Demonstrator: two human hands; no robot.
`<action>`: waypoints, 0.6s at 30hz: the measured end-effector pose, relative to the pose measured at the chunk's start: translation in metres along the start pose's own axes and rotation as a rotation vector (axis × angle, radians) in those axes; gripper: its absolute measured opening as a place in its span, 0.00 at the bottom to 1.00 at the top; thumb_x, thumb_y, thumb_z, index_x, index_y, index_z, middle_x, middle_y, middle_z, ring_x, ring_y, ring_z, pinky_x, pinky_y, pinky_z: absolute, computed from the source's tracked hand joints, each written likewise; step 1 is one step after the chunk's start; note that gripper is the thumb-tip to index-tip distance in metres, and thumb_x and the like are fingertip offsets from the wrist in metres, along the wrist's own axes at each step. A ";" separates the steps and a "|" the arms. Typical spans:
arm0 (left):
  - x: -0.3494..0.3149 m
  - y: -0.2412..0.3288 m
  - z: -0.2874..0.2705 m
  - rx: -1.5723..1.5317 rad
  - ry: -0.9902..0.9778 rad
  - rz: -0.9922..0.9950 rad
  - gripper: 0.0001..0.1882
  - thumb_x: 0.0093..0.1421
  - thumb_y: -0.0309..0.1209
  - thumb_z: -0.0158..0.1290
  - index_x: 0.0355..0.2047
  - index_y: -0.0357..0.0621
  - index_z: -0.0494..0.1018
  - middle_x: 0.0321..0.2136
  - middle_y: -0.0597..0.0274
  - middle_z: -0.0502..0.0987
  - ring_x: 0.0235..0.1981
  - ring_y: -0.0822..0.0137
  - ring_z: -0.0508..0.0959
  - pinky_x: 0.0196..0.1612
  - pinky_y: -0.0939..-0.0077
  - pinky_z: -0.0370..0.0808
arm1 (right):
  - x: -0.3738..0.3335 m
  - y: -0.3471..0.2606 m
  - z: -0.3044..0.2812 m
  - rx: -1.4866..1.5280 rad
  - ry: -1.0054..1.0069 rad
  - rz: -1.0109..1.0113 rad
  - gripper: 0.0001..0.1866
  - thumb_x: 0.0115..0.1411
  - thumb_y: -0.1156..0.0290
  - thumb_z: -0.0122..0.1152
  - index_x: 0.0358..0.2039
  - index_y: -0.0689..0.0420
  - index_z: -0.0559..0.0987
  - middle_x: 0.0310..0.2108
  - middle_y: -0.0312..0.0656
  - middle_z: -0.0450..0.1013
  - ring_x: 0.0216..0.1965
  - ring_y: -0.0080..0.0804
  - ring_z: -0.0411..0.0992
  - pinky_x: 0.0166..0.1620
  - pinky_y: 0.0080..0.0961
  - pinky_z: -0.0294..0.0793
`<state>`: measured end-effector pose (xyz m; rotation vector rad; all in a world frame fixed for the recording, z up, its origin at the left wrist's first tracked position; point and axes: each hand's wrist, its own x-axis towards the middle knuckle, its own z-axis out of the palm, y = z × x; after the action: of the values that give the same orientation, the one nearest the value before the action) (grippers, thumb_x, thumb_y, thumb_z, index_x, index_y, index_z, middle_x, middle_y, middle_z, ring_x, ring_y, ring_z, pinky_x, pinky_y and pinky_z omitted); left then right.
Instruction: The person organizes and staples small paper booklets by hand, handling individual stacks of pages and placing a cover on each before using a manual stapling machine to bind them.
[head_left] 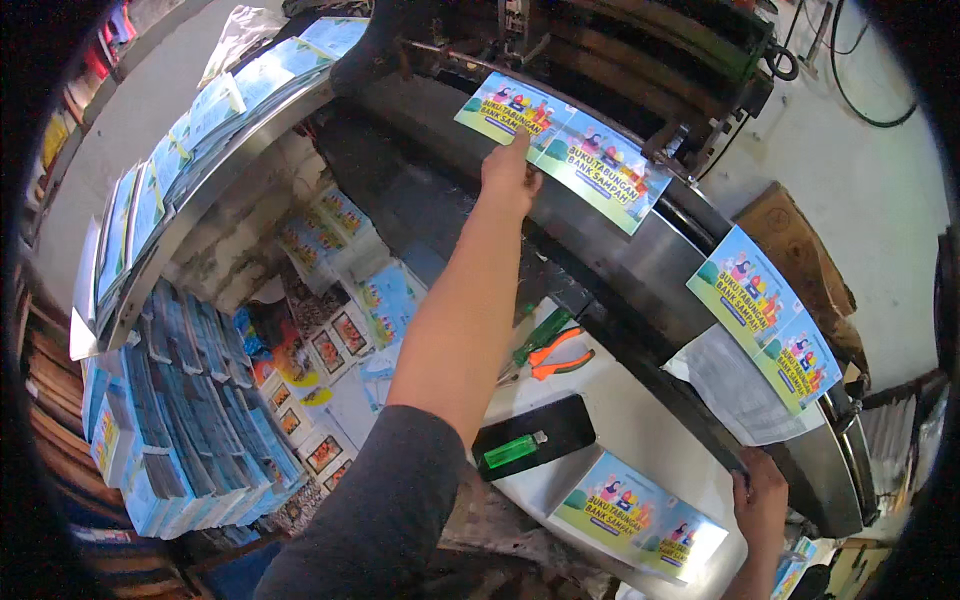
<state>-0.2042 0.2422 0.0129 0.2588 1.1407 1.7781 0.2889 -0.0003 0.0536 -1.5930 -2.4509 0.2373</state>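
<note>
Left hand at a cartoon-printed sheet, right hand by the metal bed

In the head view, the left hand stretched its index finger over the sheet, the tip seemingly touching it; the other fingers were curled and partly hidden, so whether they pinched anything could not be told. The right hand was bent at the bed's near edge, most of its fingers out of sight, and its grip could not be made out either. The machine along the bed's far side was too dark to read in detail. Glare washed out one end of another sheet on the white table, on the bed's near side.

The cartoon-printed sheet lay toward the bed's left end. It was glossy, with two matching panels side by side: pale blue sky, green ground, small colourful figures and bold lettering. A matching sheet lay toward the bed's right end, partly covering a greyish paper. Near the bed, on the white table, were orange-handled pliers and a black slab bearing a green lighter.
</note>
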 end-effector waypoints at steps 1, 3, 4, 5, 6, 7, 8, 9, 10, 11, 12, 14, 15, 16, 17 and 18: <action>-0.004 -0.002 -0.005 0.002 0.026 0.031 0.15 0.65 0.42 0.54 0.35 0.40 0.73 0.24 0.64 0.72 0.20 0.71 0.69 0.22 0.77 0.65 | -0.003 -0.002 -0.001 0.004 -0.006 0.001 0.14 0.55 0.77 0.59 0.44 0.61 0.77 0.42 0.54 0.75 0.41 0.55 0.75 0.44 0.42 0.75; -0.033 -0.009 -0.008 0.009 0.068 0.094 0.14 0.65 0.40 0.53 0.35 0.40 0.73 0.23 0.65 0.71 0.16 0.72 0.67 0.17 0.79 0.61 | -0.008 -0.004 -0.004 0.013 -0.011 0.010 0.14 0.53 0.81 0.60 0.42 0.64 0.77 0.40 0.54 0.76 0.37 0.52 0.76 0.38 0.36 0.76; -0.047 -0.009 -0.011 -0.002 0.095 0.101 0.14 0.66 0.39 0.53 0.34 0.40 0.73 0.23 0.66 0.71 0.17 0.73 0.67 0.18 0.78 0.62 | -0.009 -0.004 -0.003 0.005 0.009 -0.009 0.13 0.53 0.81 0.60 0.41 0.64 0.77 0.39 0.54 0.76 0.37 0.52 0.76 0.38 0.36 0.76; -0.064 -0.007 -0.013 -0.009 0.116 0.119 0.13 0.66 0.39 0.53 0.34 0.40 0.73 0.23 0.66 0.71 0.18 0.74 0.67 0.18 0.77 0.62 | -0.009 -0.005 0.000 0.003 0.039 -0.030 0.13 0.54 0.81 0.60 0.41 0.64 0.77 0.38 0.54 0.76 0.36 0.51 0.76 0.37 0.36 0.76; -0.096 -0.014 -0.013 0.018 0.152 0.161 0.13 0.67 0.38 0.53 0.36 0.39 0.74 0.24 0.67 0.72 0.21 0.75 0.68 0.22 0.79 0.64 | -0.009 -0.006 0.001 -0.002 0.064 -0.045 0.12 0.54 0.81 0.60 0.40 0.64 0.76 0.37 0.54 0.76 0.35 0.51 0.76 0.37 0.35 0.76; -0.118 -0.028 -0.021 -0.047 0.109 0.296 0.14 0.67 0.38 0.53 0.39 0.37 0.75 0.27 0.66 0.74 0.25 0.76 0.69 0.28 0.77 0.67 | -0.008 -0.008 -0.001 0.021 0.040 -0.028 0.13 0.54 0.79 0.61 0.42 0.62 0.77 0.38 0.54 0.76 0.36 0.52 0.76 0.39 0.38 0.75; -0.148 -0.038 -0.020 -0.005 0.156 0.382 0.16 0.67 0.39 0.53 0.42 0.35 0.76 0.30 0.64 0.76 0.29 0.77 0.71 0.31 0.75 0.68 | -0.009 -0.012 -0.002 0.044 0.017 0.003 0.14 0.54 0.78 0.61 0.43 0.60 0.77 0.39 0.53 0.76 0.38 0.54 0.75 0.41 0.41 0.75; -0.180 -0.032 -0.023 -0.120 0.321 0.448 0.16 0.67 0.36 0.52 0.43 0.33 0.76 0.33 0.64 0.77 0.32 0.76 0.72 0.34 0.75 0.70 | -0.012 -0.019 -0.001 0.078 -0.014 0.030 0.15 0.55 0.76 0.62 0.44 0.58 0.77 0.39 0.53 0.76 0.39 0.55 0.75 0.42 0.44 0.74; -0.204 -0.025 -0.041 -0.122 0.342 0.572 0.14 0.67 0.34 0.52 0.44 0.34 0.76 0.37 0.62 0.77 0.34 0.75 0.73 0.38 0.76 0.71 | -0.013 -0.024 0.000 0.088 0.024 -0.037 0.16 0.54 0.76 0.63 0.44 0.57 0.77 0.40 0.53 0.76 0.39 0.56 0.75 0.42 0.43 0.75; -0.232 -0.012 -0.061 -0.121 0.365 0.707 0.13 0.67 0.32 0.52 0.44 0.34 0.75 0.40 0.60 0.78 0.37 0.74 0.75 0.42 0.78 0.72 | -0.010 -0.031 0.000 0.096 0.070 -0.112 0.16 0.53 0.77 0.63 0.44 0.57 0.76 0.40 0.53 0.76 0.39 0.56 0.75 0.42 0.43 0.75; -0.246 -0.007 -0.070 -0.050 0.423 0.779 0.12 0.67 0.31 0.51 0.45 0.36 0.75 0.41 0.60 0.78 0.39 0.75 0.74 0.43 0.79 0.72 | -0.014 -0.033 -0.002 0.076 0.112 -0.160 0.17 0.52 0.77 0.64 0.45 0.57 0.76 0.40 0.53 0.76 0.39 0.56 0.75 0.42 0.42 0.75; -0.271 0.011 -0.092 -0.090 0.187 0.851 0.12 0.67 0.33 0.52 0.45 0.38 0.72 0.37 0.62 0.76 0.36 0.71 0.76 0.38 0.75 0.74 | -0.022 -0.048 -0.011 0.129 0.179 -0.109 0.20 0.50 0.78 0.66 0.46 0.56 0.76 0.44 0.52 0.76 0.44 0.54 0.75 0.48 0.40 0.74; -0.289 0.017 -0.111 0.043 0.156 0.868 0.12 0.66 0.33 0.52 0.44 0.38 0.72 0.36 0.62 0.75 0.34 0.71 0.75 0.36 0.75 0.73 | -0.020 -0.061 -0.014 0.191 0.234 -0.113 0.21 0.50 0.78 0.66 0.47 0.56 0.76 0.45 0.52 0.76 0.46 0.53 0.75 0.49 0.40 0.74; -0.307 0.023 -0.122 0.164 0.123 0.898 0.12 0.66 0.33 0.52 0.43 0.37 0.73 0.35 0.63 0.75 0.32 0.71 0.74 0.35 0.74 0.72 | -0.017 -0.073 -0.022 0.252 0.303 -0.128 0.21 0.50 0.78 0.65 0.47 0.57 0.76 0.46 0.52 0.76 0.47 0.53 0.74 0.51 0.40 0.73; -0.322 0.026 -0.122 0.377 0.044 0.984 0.12 0.65 0.33 0.52 0.42 0.36 0.73 0.34 0.63 0.75 0.31 0.71 0.73 0.34 0.72 0.72 | -0.019 -0.084 -0.034 0.331 0.309 -0.152 0.23 0.50 0.80 0.64 0.49 0.58 0.75 0.50 0.53 0.74 0.51 0.53 0.73 0.55 0.41 0.71; -0.341 0.027 -0.121 0.596 -0.037 1.053 0.12 0.65 0.33 0.53 0.42 0.36 0.73 0.33 0.64 0.74 0.30 0.70 0.72 0.34 0.71 0.71 | -0.021 -0.096 -0.040 0.377 0.368 -0.209 0.24 0.50 0.80 0.63 0.50 0.59 0.73 0.51 0.55 0.72 0.53 0.54 0.71 0.56 0.43 0.69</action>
<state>-0.1216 -0.1057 0.0713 1.4556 1.6454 2.2019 0.2228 -0.0576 0.1138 -1.1046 -2.1139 0.3170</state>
